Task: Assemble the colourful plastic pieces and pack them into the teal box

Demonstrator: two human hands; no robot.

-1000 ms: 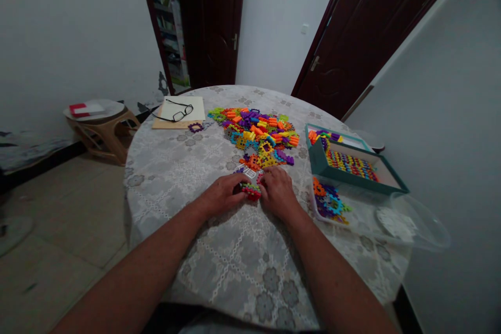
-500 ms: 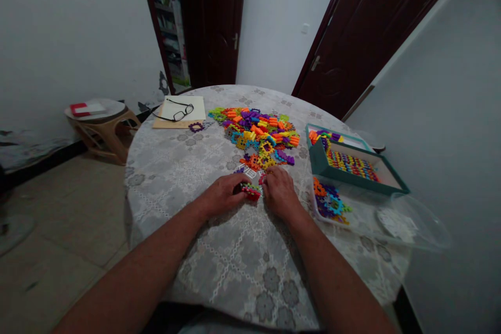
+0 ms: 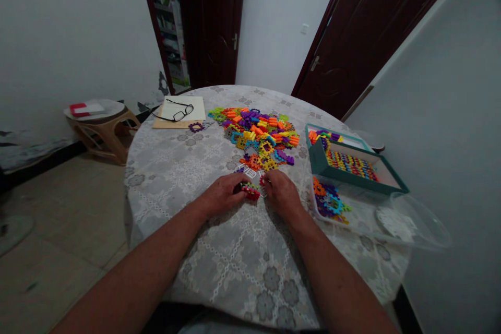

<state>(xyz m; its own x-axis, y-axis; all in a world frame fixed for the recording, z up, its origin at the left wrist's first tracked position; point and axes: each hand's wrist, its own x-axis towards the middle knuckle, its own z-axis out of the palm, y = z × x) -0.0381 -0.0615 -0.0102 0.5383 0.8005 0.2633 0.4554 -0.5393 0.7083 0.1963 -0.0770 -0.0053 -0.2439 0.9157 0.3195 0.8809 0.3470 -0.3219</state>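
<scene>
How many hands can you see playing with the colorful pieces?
2: the left hand holds a small red-and-green stack; the right hand is just to its right. Neither is hidden.

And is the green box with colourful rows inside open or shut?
Open. The green box is uncovered on top, so its colourful rows show inside.

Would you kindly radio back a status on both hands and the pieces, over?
Left hand gripping red-and-green pieces. Right hand pinching small reddish piece, apart from them. White lattice pieces and colorful pile just beyond.
</scene>
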